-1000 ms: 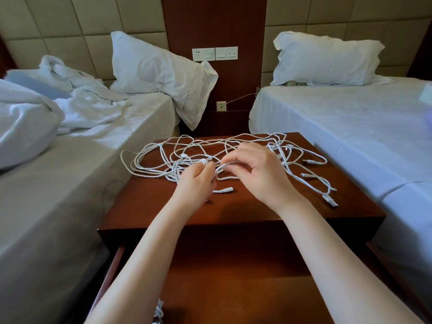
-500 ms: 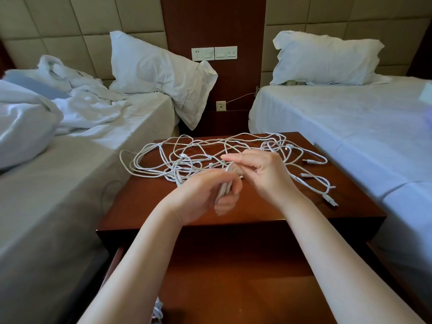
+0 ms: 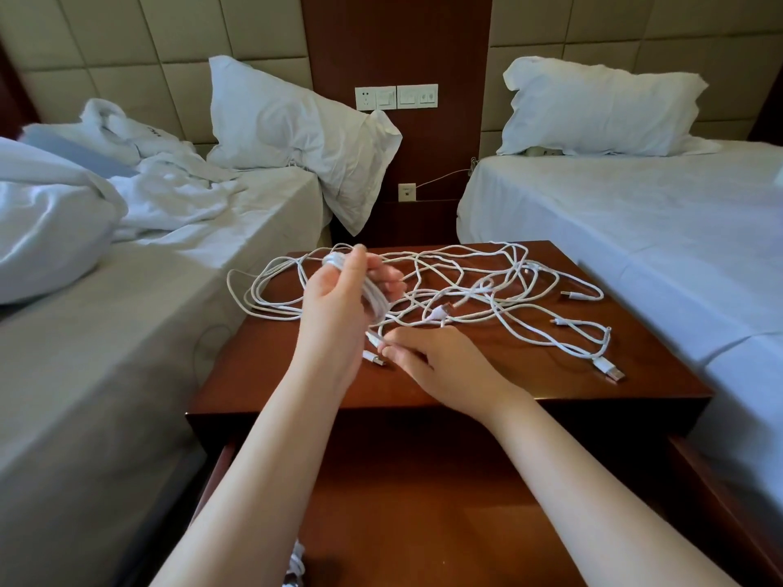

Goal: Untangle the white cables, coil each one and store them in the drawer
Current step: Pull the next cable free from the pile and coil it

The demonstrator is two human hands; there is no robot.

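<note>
Since half a second ago the hands have split: left hand point(image 3: 334, 302) is up and back-left over the pile, right hand point(image 3: 445, 366) has dropped toward the front edge. The white cables point(image 3: 440, 312) are mostly still a loose tangle spread across the nightstand point(image 3: 529, 387) top, one USB plug point(image 3: 608, 369) trailing off to the right. Left hand's fingers are curled round a small coil point(image 3: 373, 296) of a few turns, thumb on top. Right hand's fingertips point(image 3: 387, 347) pinch a strand close to a connector near the front of the pile; the remaining fingers are loosely bent and hold nothing. Step in hand, I'd say: coiling the first freed cable, right hand feeding slack to the left. The drawer point(image 3: 423, 502) is pulled open below; a white scrap at its left edge may be cable, can't tell. Next move needs the right hand to pull that strand clear of the crossings and lay another turn over the left fingers. Keep tension low, or the rest of the pile drags along. Unmade bed point(image 3: 169, 264) on the left, made bed point(image 3: 635, 213) on the right, each just beside the nightstand.
</note>
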